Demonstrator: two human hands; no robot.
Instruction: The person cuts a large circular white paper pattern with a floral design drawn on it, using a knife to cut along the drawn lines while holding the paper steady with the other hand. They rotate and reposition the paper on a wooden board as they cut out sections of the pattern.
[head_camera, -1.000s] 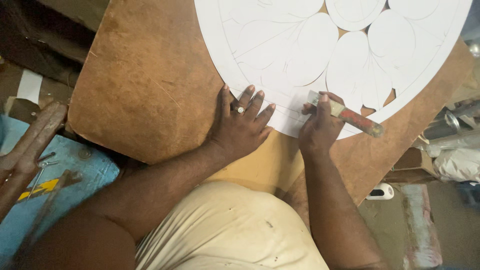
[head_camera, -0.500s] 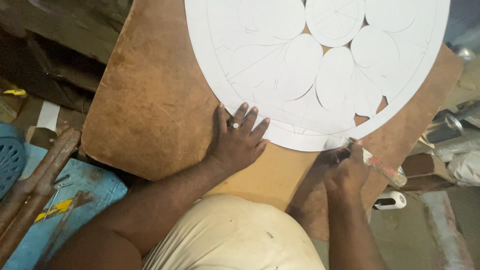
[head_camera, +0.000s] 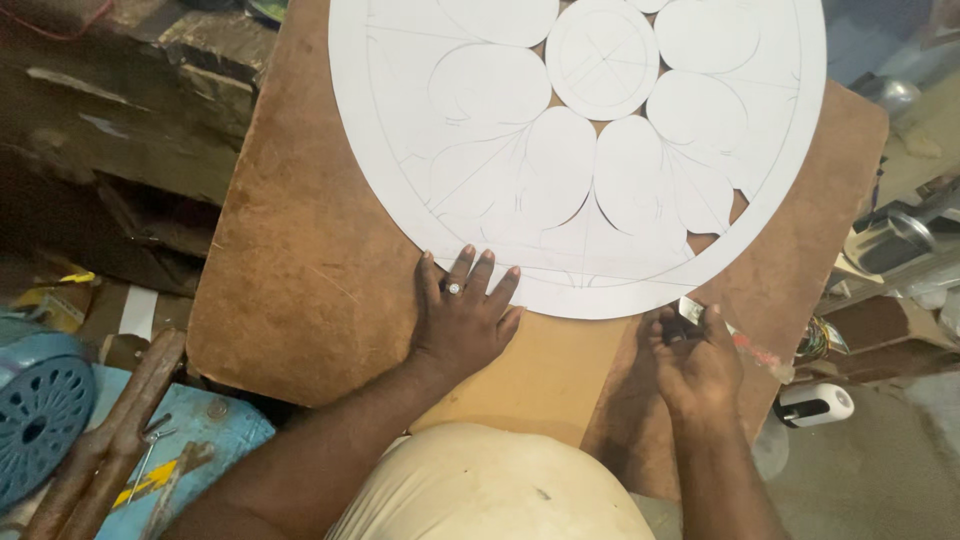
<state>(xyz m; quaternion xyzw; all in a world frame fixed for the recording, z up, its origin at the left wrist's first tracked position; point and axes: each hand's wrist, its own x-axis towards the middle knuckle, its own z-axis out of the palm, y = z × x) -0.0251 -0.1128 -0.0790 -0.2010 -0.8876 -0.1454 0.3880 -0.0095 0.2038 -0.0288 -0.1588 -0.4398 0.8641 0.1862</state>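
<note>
Both arms are bare with no sleeves in view, the left hand wears a silvery ring on one finger, the right hand wears none, and a cream garment covers the body

A blue fan housing lies at lower left beside a wooden handle. Metal cans sit right; a white bottle lies below them.

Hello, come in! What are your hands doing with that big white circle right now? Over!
Left hand flat, fingertips on the white disc's rim. Right hand grips a red-handled knife, just off the disc's edge, over the brown board. Nothing between blade and disc.
</note>
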